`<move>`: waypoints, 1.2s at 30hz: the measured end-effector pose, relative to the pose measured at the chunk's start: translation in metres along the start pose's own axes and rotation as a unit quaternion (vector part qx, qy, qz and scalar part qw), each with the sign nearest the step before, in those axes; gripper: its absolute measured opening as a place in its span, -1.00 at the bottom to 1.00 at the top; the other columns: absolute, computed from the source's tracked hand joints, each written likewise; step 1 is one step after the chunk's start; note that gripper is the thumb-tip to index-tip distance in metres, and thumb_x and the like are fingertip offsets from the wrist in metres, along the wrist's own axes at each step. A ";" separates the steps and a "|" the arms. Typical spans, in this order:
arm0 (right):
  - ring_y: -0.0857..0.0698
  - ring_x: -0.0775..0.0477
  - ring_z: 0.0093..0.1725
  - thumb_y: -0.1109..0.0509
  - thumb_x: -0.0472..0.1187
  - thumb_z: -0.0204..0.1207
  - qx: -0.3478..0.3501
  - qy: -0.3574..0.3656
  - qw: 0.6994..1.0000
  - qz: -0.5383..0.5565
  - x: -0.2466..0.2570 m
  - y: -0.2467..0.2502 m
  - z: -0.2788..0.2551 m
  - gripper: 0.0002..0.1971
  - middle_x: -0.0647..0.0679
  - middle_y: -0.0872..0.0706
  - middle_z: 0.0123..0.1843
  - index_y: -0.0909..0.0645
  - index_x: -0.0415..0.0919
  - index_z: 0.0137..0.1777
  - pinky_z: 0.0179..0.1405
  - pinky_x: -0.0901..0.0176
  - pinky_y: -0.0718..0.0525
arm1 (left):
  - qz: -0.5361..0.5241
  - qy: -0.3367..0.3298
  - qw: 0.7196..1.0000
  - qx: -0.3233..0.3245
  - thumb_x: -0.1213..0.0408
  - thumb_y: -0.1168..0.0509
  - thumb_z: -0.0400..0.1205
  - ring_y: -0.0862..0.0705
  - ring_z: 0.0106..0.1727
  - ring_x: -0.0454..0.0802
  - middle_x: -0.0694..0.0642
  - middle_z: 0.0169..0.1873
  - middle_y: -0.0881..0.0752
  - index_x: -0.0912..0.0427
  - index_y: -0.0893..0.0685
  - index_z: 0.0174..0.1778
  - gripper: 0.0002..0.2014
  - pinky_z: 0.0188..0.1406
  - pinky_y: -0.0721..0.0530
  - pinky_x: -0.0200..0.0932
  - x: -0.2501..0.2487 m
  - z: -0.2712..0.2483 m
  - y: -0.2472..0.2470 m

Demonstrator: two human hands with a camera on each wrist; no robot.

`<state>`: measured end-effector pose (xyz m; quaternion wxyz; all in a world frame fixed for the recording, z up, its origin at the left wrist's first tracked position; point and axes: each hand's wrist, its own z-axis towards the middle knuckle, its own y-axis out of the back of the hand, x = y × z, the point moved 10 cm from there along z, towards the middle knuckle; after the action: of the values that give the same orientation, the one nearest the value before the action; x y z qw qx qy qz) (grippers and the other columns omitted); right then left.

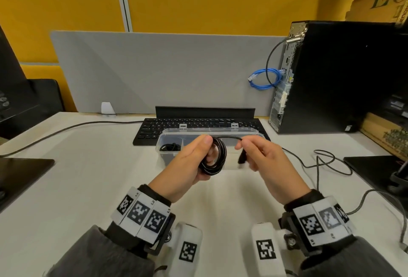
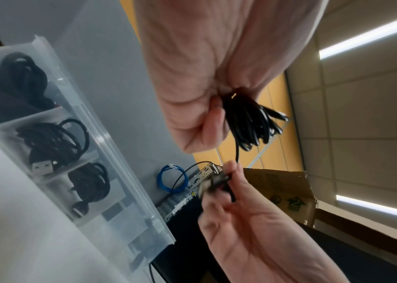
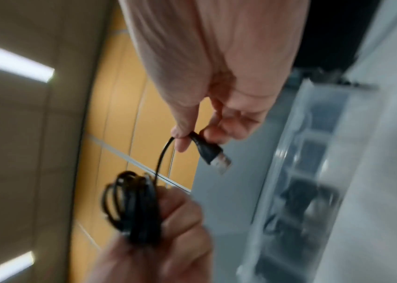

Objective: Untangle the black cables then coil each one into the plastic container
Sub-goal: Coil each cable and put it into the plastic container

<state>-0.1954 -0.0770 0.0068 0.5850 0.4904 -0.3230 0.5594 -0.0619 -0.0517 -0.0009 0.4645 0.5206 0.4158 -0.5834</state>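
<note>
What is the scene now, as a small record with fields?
left hand: grips the coiled black cable
right hand: fingers pinch the cable just behind its USB plug
plastic container: open, on the table, in front of the keyboard
container contents: three compartments in the left wrist view each hold a black cable

container [image 3: 318, 153] blurred, left fingers [image 1: 213, 155] behind coil [image 1: 215, 158]

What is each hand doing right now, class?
Left hand: grips the coiled black cable.
Right hand: pinches that cable's loose end by the USB plug.
</note>
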 end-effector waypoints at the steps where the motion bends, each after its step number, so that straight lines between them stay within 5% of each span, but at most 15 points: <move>1: -0.55 0.17 -0.43 -0.18 -0.21 0.65 0.007 -0.018 0.996 0.093 -0.001 -0.004 -0.001 -0.76 0.07 -0.61 -0.44 -0.64 -0.14 -0.17 -0.39 0.36 -0.52 | -0.025 0.003 1.000 0.004 -0.08 -0.05 0.55 -0.40 -0.35 -0.13 -0.07 -0.43 -0.45 0.07 -0.40 -0.35 -0.69 -0.38 -0.34 -0.29 0.001 0.000 -0.002; 5: -0.70 0.04 -0.37 -0.23 -0.23 0.55 0.036 -0.094 0.936 0.337 -0.012 -0.027 -0.005 -0.84 -0.15 -0.71 -0.36 -0.61 -0.29 -0.05 -0.34 0.29 -0.70 | -0.067 0.008 0.998 0.020 -0.08 -0.07 0.53 -0.35 -0.49 -0.19 -0.01 -0.43 -0.44 0.11 -0.45 -0.18 -0.69 -0.51 -0.23 -0.32 0.004 0.000 -0.014; 8: -0.74 -0.07 -0.20 -0.25 -0.31 0.54 0.047 -0.145 0.903 0.403 -0.022 -0.042 -0.008 -0.76 -0.26 -0.75 -0.15 -0.56 -0.41 0.15 -0.22 0.23 -0.76 | -0.061 0.013 0.998 0.006 -0.03 -0.02 0.64 -0.28 -0.55 -0.21 -0.05 -0.50 -0.42 0.11 -0.52 -0.14 -0.69 -0.49 -0.15 -0.26 0.006 0.000 -0.013; 11: -0.78 -0.06 -0.20 -0.30 -0.33 0.47 0.061 -0.173 0.887 0.424 -0.026 -0.054 -0.015 -0.85 -0.24 -0.78 -0.16 -0.55 -0.37 0.01 -0.24 0.23 -0.75 | -0.033 0.036 0.999 -0.023 0.00 0.02 0.72 -0.25 -0.57 -0.19 -0.03 -0.51 -0.40 0.11 -0.52 -0.11 -0.68 -0.51 -0.14 -0.25 0.011 0.002 -0.005; 14: -0.75 -0.03 -0.29 -0.28 -0.33 0.54 0.054 -0.194 0.893 0.402 -0.028 -0.056 -0.018 -0.97 -0.19 -0.75 -0.23 -0.48 -0.24 -0.06 -0.33 0.22 -0.72 | -0.008 0.068 0.996 -0.049 -0.01 0.02 0.73 -0.24 -0.59 -0.19 -0.05 -0.57 -0.37 0.08 -0.49 -0.17 -0.68 -0.59 -0.16 -0.32 0.020 0.005 0.002; 18: -0.67 -0.12 -0.10 -0.30 -0.12 0.54 0.101 -0.161 0.907 0.375 -0.011 -0.060 -0.020 -0.90 -0.22 -0.72 -0.05 -0.47 -0.04 0.01 -0.19 0.16 -0.64 | 0.097 0.068 0.990 -0.079 -0.02 0.05 0.73 -0.30 -0.63 -0.23 -0.04 -0.54 -0.39 0.04 -0.49 -0.18 -0.67 -0.61 -0.27 -0.33 0.020 0.004 0.010; 23: -0.74 -0.08 -0.02 -0.45 -0.23 0.31 0.124 -0.106 0.944 0.287 0.004 -0.057 -0.022 -0.75 -0.10 -0.77 -0.10 -0.69 -0.07 0.01 -0.07 0.13 -0.70 | 0.087 0.061 0.994 -0.013 0.00 -0.01 0.72 -0.23 -0.61 -0.19 -0.01 -0.51 -0.32 0.13 -0.48 -0.08 -0.71 -0.62 -0.25 -0.34 0.012 -0.001 -0.004; 27: -0.75 0.06 -0.10 -0.43 -0.10 0.31 0.062 -0.051 0.980 0.184 0.016 -0.033 -0.015 -0.82 0.02 -0.79 -0.17 -0.74 -0.06 -0.10 -0.13 0.11 -0.73 | 0.035 0.070 0.997 0.026 0.13 -0.07 0.73 -0.20 -0.59 -0.19 0.00 -0.49 -0.33 0.10 -0.52 -0.05 -0.82 -0.64 -0.21 -0.35 0.003 -0.005 -0.009; 32: -0.66 0.18 -0.37 -0.41 -0.21 0.47 -0.163 0.061 0.977 0.120 0.037 0.047 -0.011 -0.89 0.10 -0.69 -0.38 -0.68 -0.19 -0.05 -0.36 0.26 -0.71 | 0.153 0.057 0.985 -0.050 0.11 -0.07 0.72 -0.42 -0.46 -0.20 0.02 -0.35 -0.52 0.13 -0.49 -0.13 -0.78 -0.46 -0.43 -0.31 -0.003 -0.004 0.020; 36: -0.66 0.22 -0.33 -0.43 -0.23 0.47 -0.104 0.073 0.992 -0.021 0.039 0.048 -0.005 -0.98 0.05 -0.70 -0.29 -0.65 -0.16 -0.13 -0.30 0.36 -0.69 | 0.181 -0.007 0.976 -0.119 0.12 -0.02 0.73 -0.59 -0.22 -0.23 -0.06 -0.20 -0.60 0.01 -0.49 -0.18 -0.78 -0.31 -0.54 -0.37 -0.022 -0.006 0.035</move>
<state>-0.2361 -0.0640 0.0519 0.6668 0.3914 -0.3254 0.5444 -0.0256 -0.0509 0.0203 0.6239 0.5237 0.3783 -0.4397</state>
